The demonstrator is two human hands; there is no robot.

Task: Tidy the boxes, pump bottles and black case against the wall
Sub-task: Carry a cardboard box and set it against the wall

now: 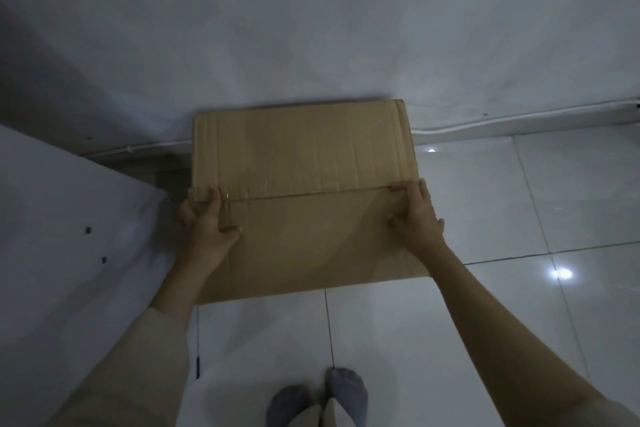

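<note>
A large brown cardboard box (304, 163), taped shut along its top seam, stands on the tiled floor with its far side against the white wall. My left hand (204, 225) grips its near left top edge, fingers over the top and thumb on the front face. My right hand (417, 215) grips the near right top edge in the same way. No pump bottles or black case are in view.
A white panel or furniture surface (69, 236) with small dark holes rises close on the left of the box. A white cable (519, 121) runs along the wall's foot. Glossy white floor tiles (536, 201) spread to the right. My feet in grey socks (318, 395) stand below.
</note>
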